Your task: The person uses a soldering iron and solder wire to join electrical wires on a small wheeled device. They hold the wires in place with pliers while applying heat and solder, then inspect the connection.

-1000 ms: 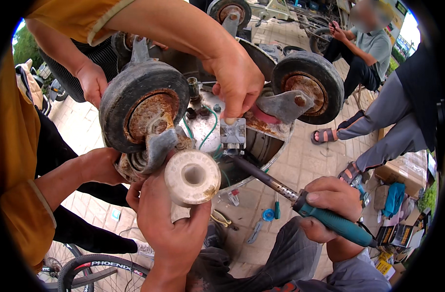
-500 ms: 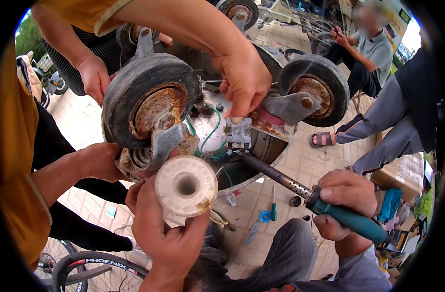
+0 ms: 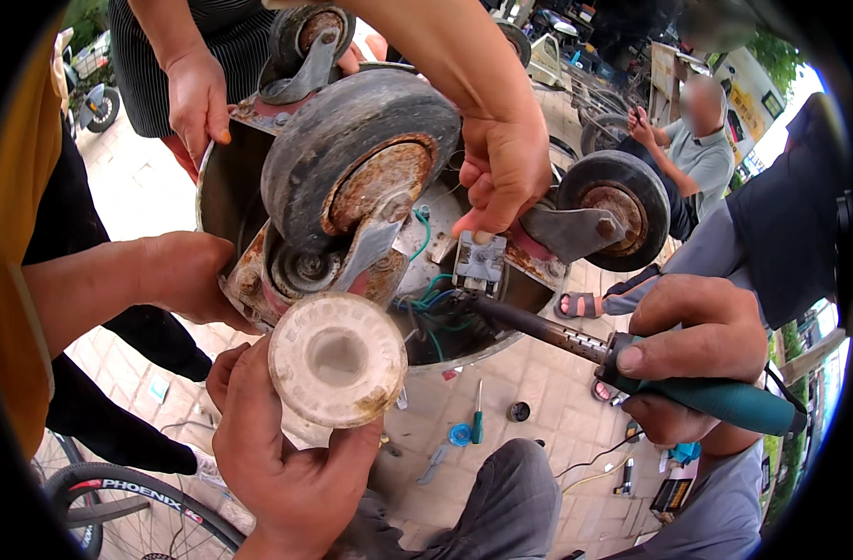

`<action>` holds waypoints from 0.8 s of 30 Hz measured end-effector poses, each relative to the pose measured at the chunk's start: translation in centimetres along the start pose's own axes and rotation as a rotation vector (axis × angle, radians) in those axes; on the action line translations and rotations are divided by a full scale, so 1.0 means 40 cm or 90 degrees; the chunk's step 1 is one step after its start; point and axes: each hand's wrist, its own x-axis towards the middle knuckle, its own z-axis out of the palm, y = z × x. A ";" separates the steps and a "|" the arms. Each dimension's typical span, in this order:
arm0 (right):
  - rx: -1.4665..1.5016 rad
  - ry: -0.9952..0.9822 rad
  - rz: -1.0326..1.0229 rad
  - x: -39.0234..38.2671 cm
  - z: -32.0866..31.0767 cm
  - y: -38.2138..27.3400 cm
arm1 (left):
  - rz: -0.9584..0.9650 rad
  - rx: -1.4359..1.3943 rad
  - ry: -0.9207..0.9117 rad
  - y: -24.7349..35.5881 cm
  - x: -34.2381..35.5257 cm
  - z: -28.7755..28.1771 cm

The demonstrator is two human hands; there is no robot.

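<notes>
My left hand grips a dirty white plastic spool by its rim, below the big rusty caster. In my right hand is a soldering iron with a teal handle and a perforated metal barrel. Its dark tip reaches the lower edge of a small metal component, where blue and green wires gather. A co-worker's hand pinches that component from above. Whether the tip touches a terminal is too small to tell.
Rusty casters stand on an upturned round metal drum. Another co-worker's hand steadies its left side. On the paving lie a screwdriver, a blue round lid and a small dark cup. A bicycle wheel is at lower left.
The view has shifted. The spool has tilted and moved slightly left and down in my left hand. The iron's handle sits farther right, its tip still at the component, which the co-worker still holds.
</notes>
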 end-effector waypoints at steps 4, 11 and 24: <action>-0.004 -0.042 0.032 0.028 0.001 -0.007 | 0.005 0.021 0.001 -0.008 0.010 -0.002; -0.003 -0.063 0.066 0.043 0.008 -0.014 | 0.012 0.048 -0.003 -0.010 0.019 0.002; -0.057 -0.072 -0.005 0.043 0.021 -0.013 | -0.084 -0.073 0.062 0.000 0.008 0.022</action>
